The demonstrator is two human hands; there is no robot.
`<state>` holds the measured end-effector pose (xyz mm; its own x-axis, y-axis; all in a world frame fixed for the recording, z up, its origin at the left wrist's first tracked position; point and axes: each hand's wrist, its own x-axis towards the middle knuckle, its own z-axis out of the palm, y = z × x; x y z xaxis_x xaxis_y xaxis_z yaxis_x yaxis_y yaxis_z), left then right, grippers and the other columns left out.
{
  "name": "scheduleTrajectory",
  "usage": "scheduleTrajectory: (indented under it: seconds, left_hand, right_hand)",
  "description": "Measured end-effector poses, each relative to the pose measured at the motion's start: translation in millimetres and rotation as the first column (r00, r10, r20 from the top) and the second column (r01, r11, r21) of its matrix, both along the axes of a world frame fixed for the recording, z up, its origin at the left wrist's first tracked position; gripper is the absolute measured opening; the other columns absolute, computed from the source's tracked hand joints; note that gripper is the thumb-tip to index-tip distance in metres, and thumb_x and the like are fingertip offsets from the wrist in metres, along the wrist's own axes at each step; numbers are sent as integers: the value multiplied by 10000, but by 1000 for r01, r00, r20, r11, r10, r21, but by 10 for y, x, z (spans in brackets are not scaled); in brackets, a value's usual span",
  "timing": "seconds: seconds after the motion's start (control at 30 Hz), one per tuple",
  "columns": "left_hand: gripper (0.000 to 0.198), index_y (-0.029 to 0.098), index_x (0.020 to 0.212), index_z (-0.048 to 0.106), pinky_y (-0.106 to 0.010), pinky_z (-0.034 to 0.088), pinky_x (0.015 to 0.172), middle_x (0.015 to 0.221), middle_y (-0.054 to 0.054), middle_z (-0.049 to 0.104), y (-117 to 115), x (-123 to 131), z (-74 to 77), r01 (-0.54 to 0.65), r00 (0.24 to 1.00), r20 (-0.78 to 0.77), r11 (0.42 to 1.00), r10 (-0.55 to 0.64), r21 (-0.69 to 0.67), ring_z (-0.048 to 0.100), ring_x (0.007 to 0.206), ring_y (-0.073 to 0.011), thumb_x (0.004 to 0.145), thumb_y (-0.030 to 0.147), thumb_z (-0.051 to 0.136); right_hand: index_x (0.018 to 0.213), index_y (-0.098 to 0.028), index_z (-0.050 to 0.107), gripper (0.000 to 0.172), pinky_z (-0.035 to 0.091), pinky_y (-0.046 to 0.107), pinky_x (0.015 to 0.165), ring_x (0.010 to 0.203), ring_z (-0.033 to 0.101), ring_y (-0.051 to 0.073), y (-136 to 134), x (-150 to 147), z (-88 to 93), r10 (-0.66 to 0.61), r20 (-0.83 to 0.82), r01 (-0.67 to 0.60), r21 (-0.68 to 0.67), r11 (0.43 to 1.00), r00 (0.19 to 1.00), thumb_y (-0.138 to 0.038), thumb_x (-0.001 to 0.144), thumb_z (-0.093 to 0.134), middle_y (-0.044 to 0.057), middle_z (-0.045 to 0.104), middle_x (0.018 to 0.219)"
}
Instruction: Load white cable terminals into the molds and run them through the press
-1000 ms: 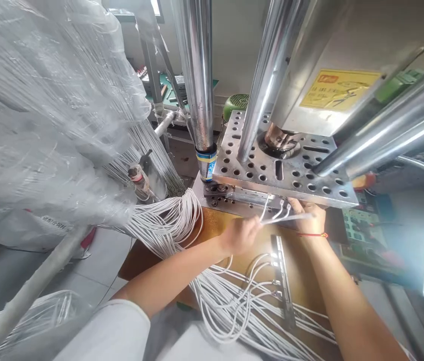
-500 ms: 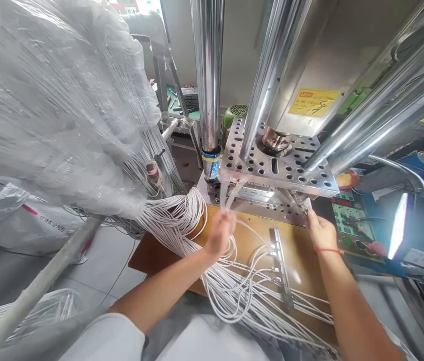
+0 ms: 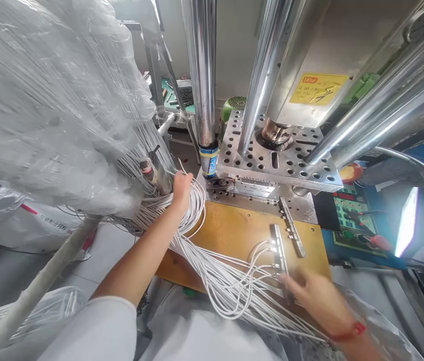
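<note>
My left hand (image 3: 182,188) is closed at the bend of a thick bundle of white cables (image 3: 212,273), and a thin white cable end (image 3: 181,164) sticks up beside its fingers. Blurred by motion, my right hand (image 3: 319,298) is at the near end of a slotted metal bar (image 3: 279,253), its fingertips over or touching it. Several white cables run into that bar's left side. A second metal bar (image 3: 292,228) lies loose to its right. Both bars rest on the brown board (image 3: 227,225).
A press with a perforated steel plate (image 3: 279,168) and chrome columns (image 3: 206,75) rises behind the board. A metal mould (image 3: 255,188) sits under the plate. Plastic-wrapped cables (image 3: 53,100) hang at left. A control panel (image 3: 350,213) and a bright lamp (image 3: 406,220) are at right.
My left hand has moved left from mid-board to the cable bend. My right hand has left the second metal bar, now lying on the board, and come down to the first.
</note>
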<state>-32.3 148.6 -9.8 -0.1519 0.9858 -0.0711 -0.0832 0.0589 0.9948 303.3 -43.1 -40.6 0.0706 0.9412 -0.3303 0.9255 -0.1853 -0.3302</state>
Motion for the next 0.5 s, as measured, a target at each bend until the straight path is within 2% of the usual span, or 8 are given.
scheduleTrajectory:
  seconds: [0.03,0.07,0.1,0.17,0.2,0.27,0.4,0.5]
  left_hand:
    - [147,174,881,504,-245,349,775,785,-22,549,-131,105,-63,19,997,-71,999,-15,47,491,837,-121,793,250,414]
    - [156,166,884,522,-250,356,780,796,-25,562,-271,213,-120,113,986,-133,991,-103,71,501,835,-132,769,250,460]
    - [175,159,887,533,-261,361,791,821,-36,570,-403,312,-169,346,897,-328,932,-296,105,504,845,-140,783,266,439]
    - [226,145,828,559,-289,362,805,823,-58,574,-613,444,-236,639,601,-655,768,-458,48,509,844,-158,812,296,391]
    - [271,141,797,565,-297,364,799,809,-65,573,-685,469,-255,713,437,-772,701,-461,-15,511,833,-161,829,309,354]
    - [336,142,770,569,-286,375,761,780,-62,570,-776,452,-271,760,242,-865,640,-439,-113,516,793,-156,849,334,304]
    - [362,168,824,567,-230,380,685,786,-33,585,-861,340,-247,853,100,-828,476,-552,-214,523,760,-130,850,396,287]
    - [337,166,759,563,-227,362,636,741,-28,581,-865,338,-240,828,67,-828,494,-557,-265,521,721,-133,835,396,329]
  right_hand:
    - [602,-257,478,287,394,338,444,489,525,212,-101,-15,-13,13,-53,-17,-63,998,999,-536,666,499,39,553,536]
    - [600,-263,480,264,400,343,452,498,531,217,-183,-19,-30,8,-103,-16,-76,997,995,-516,669,509,39,556,535]
    - [619,-267,490,237,412,345,473,522,540,219,-238,-9,-47,-18,-153,10,-53,999,988,-494,687,503,41,562,552]
    - [678,-263,512,213,424,333,504,560,537,205,-245,45,-68,-93,-280,105,28,994,955,-456,743,451,41,562,597]
    - [699,-253,514,219,421,321,509,571,526,194,-191,85,-68,-128,-354,161,65,985,926,-443,763,427,39,552,612]
    - [701,-221,504,240,403,290,509,584,495,168,27,163,-50,-175,-493,268,126,955,853,-434,773,421,29,519,628]
    - [660,-173,473,257,330,222,441,514,416,98,797,209,29,-151,-757,388,144,910,635,-418,732,502,-5,441,587]
    - [583,-167,389,325,295,201,405,443,340,61,1471,110,85,-54,-807,365,205,908,588,-429,763,454,-35,353,517]
